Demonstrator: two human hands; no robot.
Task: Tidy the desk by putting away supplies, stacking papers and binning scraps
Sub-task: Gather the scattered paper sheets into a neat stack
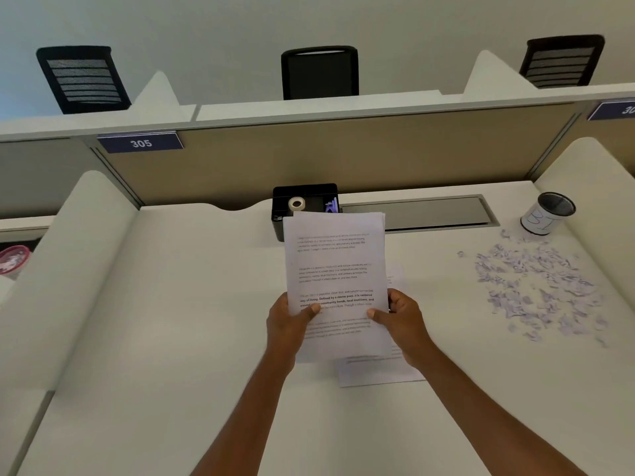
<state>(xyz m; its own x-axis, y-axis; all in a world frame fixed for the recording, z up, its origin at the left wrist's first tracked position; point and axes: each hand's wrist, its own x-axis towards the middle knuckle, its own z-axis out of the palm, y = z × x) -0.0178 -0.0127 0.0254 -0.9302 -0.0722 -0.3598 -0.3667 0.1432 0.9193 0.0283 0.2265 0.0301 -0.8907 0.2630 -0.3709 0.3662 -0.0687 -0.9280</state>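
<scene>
Both hands held a sheaf of white printed sheets [335, 280] upright above the middle of the white counter [171, 304]. The left hand [288, 321] kept its grip on the sheaf's left edge and the right hand [400, 316] on the right edge, thumbs in front, likely to square the edges. One more printed sheet [378, 371] lay flat beneath, uncollected. At two o'clock lay pale purple paper scraps [536, 286], near a mesh cup [548, 213]. At twelve o'clock stood a black organiser tray [285, 201].

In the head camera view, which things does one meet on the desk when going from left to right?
Left hand → held papers → right hand → paper scraps. The black organizer overlaps the papers, so it is left out.
</scene>
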